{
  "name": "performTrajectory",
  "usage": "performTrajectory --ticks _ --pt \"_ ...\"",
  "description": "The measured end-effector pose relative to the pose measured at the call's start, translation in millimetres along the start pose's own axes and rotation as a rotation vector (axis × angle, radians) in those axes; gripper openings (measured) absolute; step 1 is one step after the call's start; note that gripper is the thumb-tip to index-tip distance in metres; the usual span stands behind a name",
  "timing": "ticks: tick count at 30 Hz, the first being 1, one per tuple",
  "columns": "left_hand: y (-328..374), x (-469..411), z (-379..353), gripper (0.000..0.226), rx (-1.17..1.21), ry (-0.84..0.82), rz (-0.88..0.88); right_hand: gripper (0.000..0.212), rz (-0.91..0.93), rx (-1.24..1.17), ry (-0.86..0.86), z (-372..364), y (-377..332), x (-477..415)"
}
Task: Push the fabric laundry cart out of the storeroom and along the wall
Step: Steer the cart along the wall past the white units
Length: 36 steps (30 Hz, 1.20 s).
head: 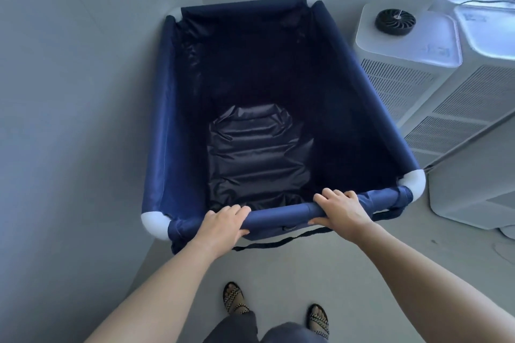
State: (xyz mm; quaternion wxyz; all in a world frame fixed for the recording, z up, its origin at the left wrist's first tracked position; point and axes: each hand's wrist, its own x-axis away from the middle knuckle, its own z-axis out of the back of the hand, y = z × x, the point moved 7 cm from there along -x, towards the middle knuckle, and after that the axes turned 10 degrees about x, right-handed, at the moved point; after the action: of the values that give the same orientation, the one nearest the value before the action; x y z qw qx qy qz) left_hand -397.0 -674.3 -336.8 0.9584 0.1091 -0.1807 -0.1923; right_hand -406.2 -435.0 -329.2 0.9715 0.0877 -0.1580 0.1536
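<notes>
A dark blue fabric laundry cart [164,125] with white corner joints fills the middle of the head view. It is empty, and its shiny dark liner shows at the bottom. My left hand [224,224] is wrapped over the near top rail, left of centre. My right hand [341,207] grips the same rail further right. The cart's left side runs close along a grey wall [69,92], and its far end sits near a wall corner.
White vented appliances [404,86] stand close to the cart's right side, one with a small black fan [395,21] on top. A black strap [281,242] hangs below the near rail. My sandalled feet [234,298] stand on the grey floor behind the cart.
</notes>
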Motion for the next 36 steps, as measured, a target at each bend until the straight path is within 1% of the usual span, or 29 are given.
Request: performTrajectory --ticks 5,9,14,18,21,25,27,30,33,36 --pt "2.6 5.6 -2.1 0.034 0.009 0.044 -0.02 0.054 -0.05 0.013 0.0 -2.3 -4.6 7.9" --pt "4.7 16.4 -7.2 0.034 -0.007 0.071 -0.011 0.052 -0.051 0.011 0.009 -6.4 -11.0 21.2" --pt "12.9 38.4 -17.1 0.037 -0.003 0.11 0.035 0.051 -0.044 -0.004 0.036 -15.0 -18.0 43.2" --pt "26.6 66.7 -29.8 0.044 0.062 0.158 0.101 0.051 -0.027 -0.003 0.065 -24.8 -22.4 66.9" --pt "38.2 89.8 -40.3 0.043 0.082 0.182 0.146 0.051 -0.012 0.013 0.089 -33.0 -28.4 90.6" --pt "54.2 125.4 -60.1 0.041 0.126 0.133 0.171 0.051 0.0 0.035 0.094 -46.0 -36.6 128.4" --pt "63.9 144.3 -70.4 0.043 0.116 0.099 0.17 0.051 0.011 0.032 0.09 -55.0 -41.7 148.7" --pt "79.9 172.2 -82.1 0.042 0.093 0.09 0.167 0.051 0.028 0.032 0.07 -67.2 -47.9 178.5" --pt "93.4 197.2 -92.7 0.045 0.032 0.078 0.125 0.052 0.044 0.025 0.055 -78.5 -55.3 207.0" --pt "102.8 217.4 -104.2 0.049 -0.008 0.022 0.08 0.053 0.028 0.018 0.061 -87.1 -63.1 233.3"
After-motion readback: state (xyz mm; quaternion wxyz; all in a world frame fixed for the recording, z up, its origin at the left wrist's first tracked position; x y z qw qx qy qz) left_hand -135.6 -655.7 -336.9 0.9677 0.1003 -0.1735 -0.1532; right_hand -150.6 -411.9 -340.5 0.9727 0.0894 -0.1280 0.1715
